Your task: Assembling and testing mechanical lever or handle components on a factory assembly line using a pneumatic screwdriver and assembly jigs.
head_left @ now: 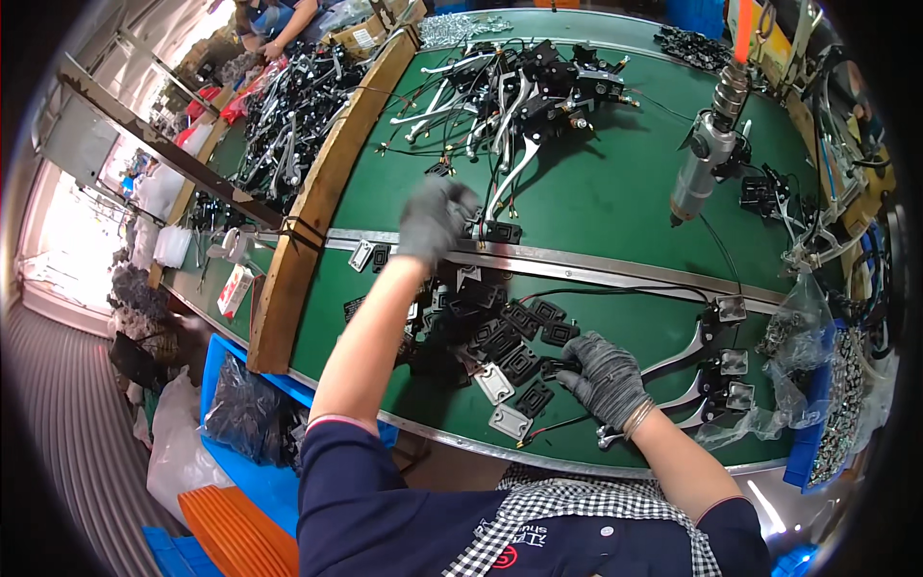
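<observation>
- A small black part [555, 368] is sitting at the right hand [610, 383], just above the near edge of the green counter [615, 264]; the gray-gloved fingers are pinching it narrowly.
- The left hand [433, 219], blurred, is hovering by the metal strip [567, 272] crossing the counter; its fingers are curling inward, and whether they are holding anything cannot be told.
- Black rectangular covers [520, 363] are lying heaped between the hands, overlapping too much for counting; two pale plates [494, 383] [510, 421] are resting at the heap's near side.
- One more silver plate [361, 255] is lying left of the left forearm, which is hiding part of the heap.
- Three square metal tops [734, 362] are showing on the lever assemblies [710, 383] right of the right hand.
- One power driver [707, 163] is hanging over the far right of the counter.
- A tangled pile of levers [524, 106] is filling the far middle, too dense for counting.
- One wooden beam [327, 183] is standing between this area and another lever pile [288, 135] at left.
- A clear plastic bag [803, 337] is slumping beside one blue bin [803, 462] of small metal pieces.
- A co-worker's hand [274, 48] is showing at the far left.
</observation>
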`<state>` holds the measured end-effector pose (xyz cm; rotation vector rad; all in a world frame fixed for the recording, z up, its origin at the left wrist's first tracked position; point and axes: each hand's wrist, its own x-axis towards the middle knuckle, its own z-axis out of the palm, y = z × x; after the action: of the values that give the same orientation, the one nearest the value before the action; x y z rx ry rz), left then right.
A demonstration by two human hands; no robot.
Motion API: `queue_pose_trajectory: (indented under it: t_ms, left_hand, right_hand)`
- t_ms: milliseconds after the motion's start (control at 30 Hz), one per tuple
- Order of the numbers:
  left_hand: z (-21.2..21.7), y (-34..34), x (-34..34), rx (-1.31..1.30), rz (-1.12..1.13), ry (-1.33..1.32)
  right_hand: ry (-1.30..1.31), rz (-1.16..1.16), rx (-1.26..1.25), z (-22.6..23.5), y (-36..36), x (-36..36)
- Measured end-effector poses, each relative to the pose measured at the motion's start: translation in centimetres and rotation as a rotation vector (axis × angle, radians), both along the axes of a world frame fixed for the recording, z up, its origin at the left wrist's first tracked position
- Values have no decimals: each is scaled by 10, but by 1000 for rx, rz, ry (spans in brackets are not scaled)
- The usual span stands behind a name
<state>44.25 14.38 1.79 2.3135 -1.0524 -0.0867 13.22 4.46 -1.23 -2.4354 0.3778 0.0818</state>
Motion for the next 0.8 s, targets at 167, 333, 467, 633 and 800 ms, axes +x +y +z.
queue_pose_trajectory:
  t_ms: [167,333,467,633,800]
  left_hand:
    - [-57,-1,114,263,354,-355]
    - [-72,-5,93,310,182,-304]
    - [-47,-9,27,388,32,-367]
    - [-38,19,-16,272,-112,34]
    - [-24,22,-96,212,-216,-162]
  right_hand:
    - [-10,28,8,3,6,-2]
    - [-71,20,32,-4,2,-3]
    - [-80,-17,67,-6,-5,-6]
    - [-120,18,123,-7,-5,-2]
    - [-210,0,114,1,-6,-18]
